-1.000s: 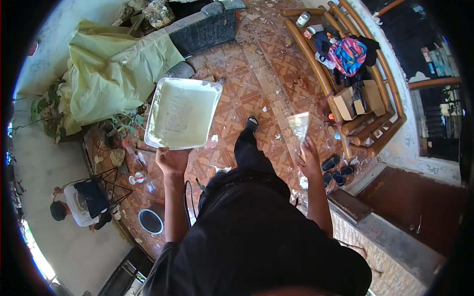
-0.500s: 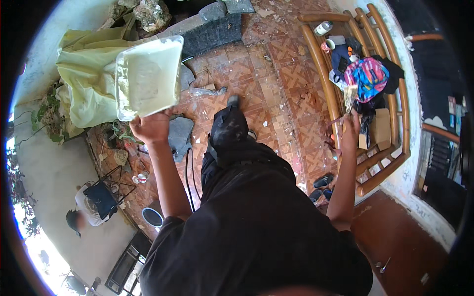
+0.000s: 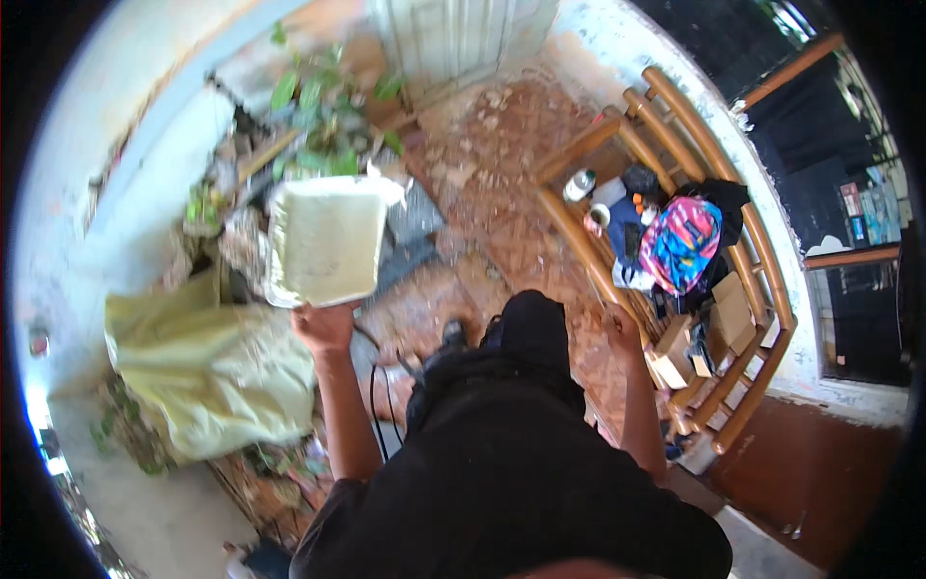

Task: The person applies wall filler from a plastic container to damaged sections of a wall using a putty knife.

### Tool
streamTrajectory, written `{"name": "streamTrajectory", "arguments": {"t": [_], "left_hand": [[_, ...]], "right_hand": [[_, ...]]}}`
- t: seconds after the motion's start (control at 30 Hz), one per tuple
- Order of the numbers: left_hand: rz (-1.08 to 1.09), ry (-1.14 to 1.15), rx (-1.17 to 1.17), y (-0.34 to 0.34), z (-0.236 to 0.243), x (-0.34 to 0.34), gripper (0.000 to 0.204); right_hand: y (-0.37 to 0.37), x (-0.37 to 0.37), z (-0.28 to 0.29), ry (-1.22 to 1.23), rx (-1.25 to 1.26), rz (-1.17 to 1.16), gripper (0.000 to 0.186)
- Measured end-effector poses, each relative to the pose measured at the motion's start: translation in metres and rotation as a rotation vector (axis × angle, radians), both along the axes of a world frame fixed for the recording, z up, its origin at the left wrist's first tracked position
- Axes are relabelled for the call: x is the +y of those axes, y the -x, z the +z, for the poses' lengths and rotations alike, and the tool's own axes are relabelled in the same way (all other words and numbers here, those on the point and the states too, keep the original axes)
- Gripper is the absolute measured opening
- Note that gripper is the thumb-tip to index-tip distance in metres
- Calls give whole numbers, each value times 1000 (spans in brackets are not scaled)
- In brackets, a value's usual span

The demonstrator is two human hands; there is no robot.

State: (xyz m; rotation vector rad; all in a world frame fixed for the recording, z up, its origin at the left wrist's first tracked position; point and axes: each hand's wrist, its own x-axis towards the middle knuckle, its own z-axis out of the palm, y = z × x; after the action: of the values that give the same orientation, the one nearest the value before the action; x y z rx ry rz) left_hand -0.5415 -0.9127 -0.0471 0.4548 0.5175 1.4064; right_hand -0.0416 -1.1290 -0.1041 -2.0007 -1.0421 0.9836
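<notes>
Left hand (image 3: 325,326) grips the near edge of a shallow white tray (image 3: 323,239), held out level at arm's length; the fingers wrap the rim from below. The tray is in the air, over rubble and a dark slab (image 3: 413,224) at the foot of the wall, with leafy plants (image 3: 323,121) just beyond its far edge. Its inside looks pale and smeared; whether anything loose lies in it cannot be told.

Right hand (image 3: 620,326) hangs low by the person's side, near the bamboo bench (image 3: 714,318). It seems loosely curled; whether it holds anything cannot be told.

Surroundings: yellow-green sack (image 3: 207,372) on the floor to the left, below the tray. The bench carries a bright multicoloured backpack (image 3: 680,241), a can (image 3: 579,183) and cardboard boxes (image 3: 728,314). A black cable (image 3: 374,396) trails across the tiled floor by the feet.

Handling note (judgement): a one-handed grip on one edge gives poor control of a wide tray. Keep the wrist stiff and the tray level, or bring the right hand to the opposite rim. Footing is the other risk, with broken tile, debris and the cable underfoot, so step clear of the cable.
</notes>
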Motion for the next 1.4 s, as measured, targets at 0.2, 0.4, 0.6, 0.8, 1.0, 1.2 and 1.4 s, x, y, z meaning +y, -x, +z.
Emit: {"name": "streamTrajectory", "arguments": {"t": [0.2,0.4,0.6,0.8,1.0,1.2,1.4], "left_hand": [[-380,-20,-122,-117,-5,147,69],[-459,159,-126,-260,13,253,72],[-570,163,-189,-332,14,345,82],[-568,220,-209,-376,18,431,83],[-633,190,-161,-419,26,547,76],[-769,218,-121,-470,38,673,68],[-914,224,-92,-519,47,757,63]], "right_hand": [[-22,111,29,-189,-206,-151,38],[-70,285,123,-508,-468,-42,35],[-125,453,219,-400,-626,428,32],[-139,558,213,-476,-924,724,23],[-156,658,177,-340,-899,723,23],[-183,768,202,-131,-995,526,10],[-220,845,218,-82,-1029,421,12]]}}
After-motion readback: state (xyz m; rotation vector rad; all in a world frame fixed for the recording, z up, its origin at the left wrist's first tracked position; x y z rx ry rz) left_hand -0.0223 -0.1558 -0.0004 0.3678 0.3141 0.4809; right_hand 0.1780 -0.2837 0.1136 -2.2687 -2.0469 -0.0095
